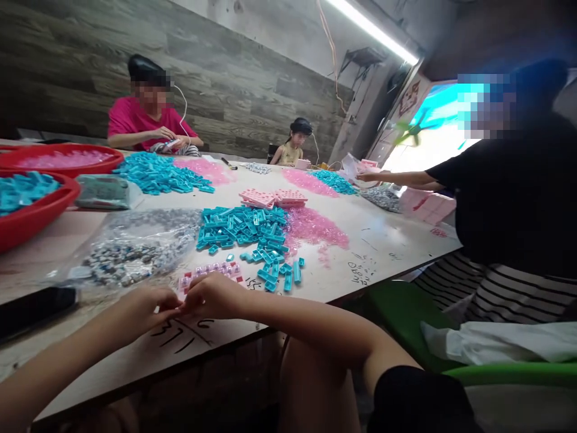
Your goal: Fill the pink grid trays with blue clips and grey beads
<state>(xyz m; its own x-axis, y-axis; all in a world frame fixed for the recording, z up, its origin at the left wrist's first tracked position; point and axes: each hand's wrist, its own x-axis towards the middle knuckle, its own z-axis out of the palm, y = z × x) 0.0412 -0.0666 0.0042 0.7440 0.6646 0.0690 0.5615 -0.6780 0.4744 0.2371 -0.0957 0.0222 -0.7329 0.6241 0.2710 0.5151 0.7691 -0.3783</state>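
My left hand [146, 307] and my right hand [216, 293] meet at the table's near edge, fingers pinched together. Whatever is between the fingertips is hidden or too small to make out. Just beyond the knuckles lies a pink tray [225, 270] with small clear pieces set in rows, partly covered by my right hand. Past it spreads a heap of blue plastic troughs [237, 227], some loose ones nearer me. Beside that heap is a pile of pink translucent pieces [315, 230]. A clear bag of small grey-white parts [126, 258] lies to the left.
Red basins [67, 201] and a dark phone [38, 310] sit at left. Stacked pink plates [273, 197] stand behind the blue heap. Two people sit across the table [360, 222]; another in black stands at right near a green chair [406, 319].
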